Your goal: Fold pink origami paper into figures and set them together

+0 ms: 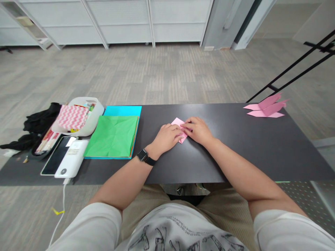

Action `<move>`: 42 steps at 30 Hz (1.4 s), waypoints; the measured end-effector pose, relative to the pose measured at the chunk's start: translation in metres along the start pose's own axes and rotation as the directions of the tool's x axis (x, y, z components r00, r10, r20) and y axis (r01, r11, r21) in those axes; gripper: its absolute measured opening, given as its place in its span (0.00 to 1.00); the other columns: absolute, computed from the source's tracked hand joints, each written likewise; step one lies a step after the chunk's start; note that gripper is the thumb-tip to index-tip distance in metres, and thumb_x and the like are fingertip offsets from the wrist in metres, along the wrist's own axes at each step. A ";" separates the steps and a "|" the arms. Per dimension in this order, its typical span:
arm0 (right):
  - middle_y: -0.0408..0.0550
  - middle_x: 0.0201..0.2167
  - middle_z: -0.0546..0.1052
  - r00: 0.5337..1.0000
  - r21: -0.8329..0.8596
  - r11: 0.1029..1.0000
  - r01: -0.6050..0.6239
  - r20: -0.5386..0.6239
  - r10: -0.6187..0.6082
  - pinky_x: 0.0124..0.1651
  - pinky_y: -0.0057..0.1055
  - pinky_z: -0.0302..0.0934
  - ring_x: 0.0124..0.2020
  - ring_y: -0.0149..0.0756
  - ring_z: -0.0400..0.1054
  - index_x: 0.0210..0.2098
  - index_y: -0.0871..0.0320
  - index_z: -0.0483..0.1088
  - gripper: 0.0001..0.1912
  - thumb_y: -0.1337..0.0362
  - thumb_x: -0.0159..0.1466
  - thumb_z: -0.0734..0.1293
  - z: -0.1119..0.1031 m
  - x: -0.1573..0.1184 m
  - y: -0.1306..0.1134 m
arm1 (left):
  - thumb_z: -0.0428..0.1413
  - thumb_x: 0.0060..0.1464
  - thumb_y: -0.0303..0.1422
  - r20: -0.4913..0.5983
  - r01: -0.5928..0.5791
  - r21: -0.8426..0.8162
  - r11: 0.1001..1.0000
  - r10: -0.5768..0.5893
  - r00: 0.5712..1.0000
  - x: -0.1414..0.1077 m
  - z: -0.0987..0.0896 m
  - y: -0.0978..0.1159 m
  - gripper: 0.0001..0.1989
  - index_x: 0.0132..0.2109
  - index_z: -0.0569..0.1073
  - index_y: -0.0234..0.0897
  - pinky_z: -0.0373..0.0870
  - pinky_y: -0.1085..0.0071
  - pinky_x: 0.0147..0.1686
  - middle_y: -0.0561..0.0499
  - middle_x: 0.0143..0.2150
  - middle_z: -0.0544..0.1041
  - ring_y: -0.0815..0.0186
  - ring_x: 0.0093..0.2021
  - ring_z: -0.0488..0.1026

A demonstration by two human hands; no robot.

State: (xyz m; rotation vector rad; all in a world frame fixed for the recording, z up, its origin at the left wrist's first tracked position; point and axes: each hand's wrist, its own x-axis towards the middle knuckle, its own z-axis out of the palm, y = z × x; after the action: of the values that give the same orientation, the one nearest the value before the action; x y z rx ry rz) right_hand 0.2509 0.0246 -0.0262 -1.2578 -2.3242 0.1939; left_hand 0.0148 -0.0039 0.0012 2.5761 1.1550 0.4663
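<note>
A small piece of folded pink origami paper [177, 121] lies on the dark table in front of me, turned so one corner points away. My left hand [169, 136] covers its left side, fingers close together and curved, tips pressing on the paper. From the right, my right hand [198, 130] holds the other side with bent fingers, the fingertips of both hands nearly meeting over the middle. Most of the paper's centre is hidden under the fingers. A dark smartwatch [142, 155] is on my left wrist.
Left on the table [235, 139] are a green paper sheet [112, 136] atop others, a white power bank [72, 158] with cable, a phone [53, 160], a white basket [95, 115] and black cloth [43, 118]. Folded pink paper shapes [269, 106] stand at the far right edge.
</note>
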 end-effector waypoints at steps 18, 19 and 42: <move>0.48 0.41 0.82 0.964 0.215 0.956 0.201 0.133 -0.232 0.51 0.44 0.62 0.43 0.42 0.74 0.41 0.43 0.87 0.09 0.55 0.72 0.71 -0.024 -0.009 0.004 | 0.64 0.65 0.44 -0.005 0.086 -0.015 0.996 -0.086 0.996 -0.004 -0.001 0.002 0.25 0.64 0.75 0.42 0.62 0.47 0.66 0.44 0.67 0.78 0.47 0.64 0.70; 0.48 0.41 0.82 0.963 0.219 0.955 0.201 0.134 -0.234 0.51 0.43 0.62 0.44 0.42 0.74 0.42 0.43 0.87 0.09 0.56 0.72 0.71 -0.024 -0.009 0.005 | 0.64 0.65 0.44 -0.003 0.083 -0.016 0.996 -0.083 0.997 -0.005 0.000 0.002 0.25 0.65 0.75 0.43 0.62 0.47 0.66 0.44 0.67 0.78 0.47 0.64 0.70; 0.51 0.44 0.79 0.999 -0.016 1.000 0.000 -0.038 -0.001 0.51 0.46 0.62 0.46 0.46 0.71 0.44 0.45 0.87 0.12 0.55 0.74 0.70 -0.014 -0.001 0.017 | 0.70 0.52 0.60 0.110 0.027 -0.019 0.999 -0.024 0.994 -0.011 0.000 -0.003 0.45 0.72 0.72 0.50 0.38 0.28 0.76 0.43 0.75 0.70 0.41 0.73 0.61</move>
State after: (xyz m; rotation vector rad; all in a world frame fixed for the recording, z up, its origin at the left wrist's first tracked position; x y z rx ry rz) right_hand 0.2705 0.0320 -0.0196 -1.2576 -2.2982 0.1501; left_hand 0.0054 -0.0104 -0.0020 2.5320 1.1380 0.3249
